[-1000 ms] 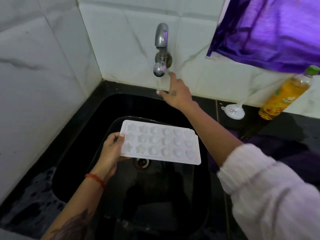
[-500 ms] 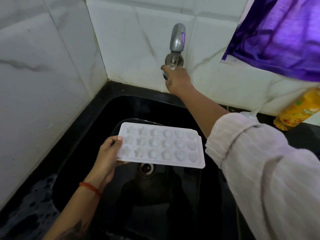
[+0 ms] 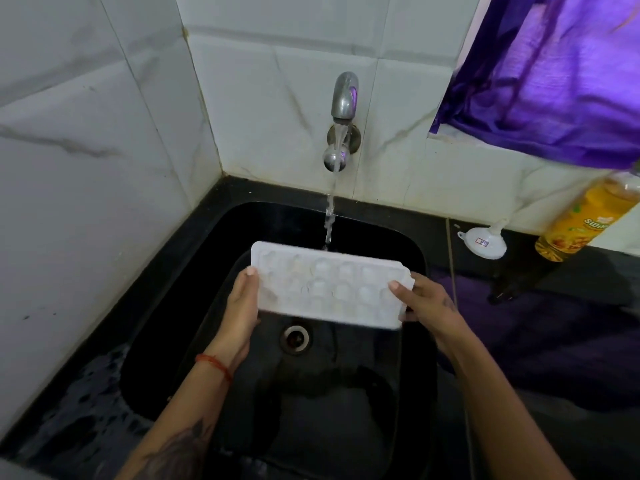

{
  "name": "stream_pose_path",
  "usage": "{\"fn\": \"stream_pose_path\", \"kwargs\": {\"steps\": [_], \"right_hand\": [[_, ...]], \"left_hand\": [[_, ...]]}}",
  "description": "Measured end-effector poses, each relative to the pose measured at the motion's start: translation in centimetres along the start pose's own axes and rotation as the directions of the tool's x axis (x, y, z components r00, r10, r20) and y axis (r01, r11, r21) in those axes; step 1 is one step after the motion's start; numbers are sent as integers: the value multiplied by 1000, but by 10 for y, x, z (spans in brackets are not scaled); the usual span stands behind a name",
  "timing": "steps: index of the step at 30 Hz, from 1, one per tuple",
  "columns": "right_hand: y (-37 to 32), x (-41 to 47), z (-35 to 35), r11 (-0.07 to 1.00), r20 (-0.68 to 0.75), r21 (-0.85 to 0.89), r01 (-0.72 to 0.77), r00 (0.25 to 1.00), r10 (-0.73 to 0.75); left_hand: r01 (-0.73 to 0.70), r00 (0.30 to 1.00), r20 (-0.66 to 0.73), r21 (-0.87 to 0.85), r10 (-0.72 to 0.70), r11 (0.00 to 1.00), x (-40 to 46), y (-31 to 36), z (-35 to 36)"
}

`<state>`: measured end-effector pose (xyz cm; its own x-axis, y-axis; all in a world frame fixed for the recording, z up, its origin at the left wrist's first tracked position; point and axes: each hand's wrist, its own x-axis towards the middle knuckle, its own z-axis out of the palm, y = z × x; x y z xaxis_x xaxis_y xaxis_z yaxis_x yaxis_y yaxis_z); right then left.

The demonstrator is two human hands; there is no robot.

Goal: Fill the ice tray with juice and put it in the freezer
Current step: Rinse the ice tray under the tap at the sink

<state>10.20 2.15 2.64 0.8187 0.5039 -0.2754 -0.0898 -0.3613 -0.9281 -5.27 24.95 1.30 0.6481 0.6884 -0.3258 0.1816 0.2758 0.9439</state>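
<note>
A white ice tray (image 3: 329,289) with star and heart moulds is held over the black sink (image 3: 412,247), tilted toward me. My left hand (image 3: 242,306) grips its left end and my right hand (image 3: 422,303) grips its right end. Water runs from the chrome tap (image 3: 343,98) and falls just behind the tray's far edge. An orange juice bottle (image 3: 585,220) stands on the counter at the right, its cap hidden by the curtain.
A small white funnel (image 3: 485,242) lies on the dark counter beside the bottle. A purple curtain (image 3: 554,74) hangs at the upper right. White marble tiles wall in the sink at the back and left. The drain (image 3: 295,337) sits below the tray.
My right hand left the tap and took the tray's right end. Water now flows. The tray moved back toward the stream.
</note>
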Motion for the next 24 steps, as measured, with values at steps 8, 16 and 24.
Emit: {"fn": "stream_pose_path", "kwargs": {"steps": [8, 16, 24], "right_hand": [[-15, -7, -13, 963, -25, 154, 220, 975, -219], [-11, 4, -26, 777, -203, 628, 45, 973, 108], [-17, 18, -12, 896, -284, 441, 50, 955, 86]], "left_hand": [[247, 968, 161, -515, -191, 821, 12, 27, 15], [145, 966, 257, -409, -39, 901, 21, 42, 45], [28, 986, 168, -78, -14, 997, 44, 47, 39]]}}
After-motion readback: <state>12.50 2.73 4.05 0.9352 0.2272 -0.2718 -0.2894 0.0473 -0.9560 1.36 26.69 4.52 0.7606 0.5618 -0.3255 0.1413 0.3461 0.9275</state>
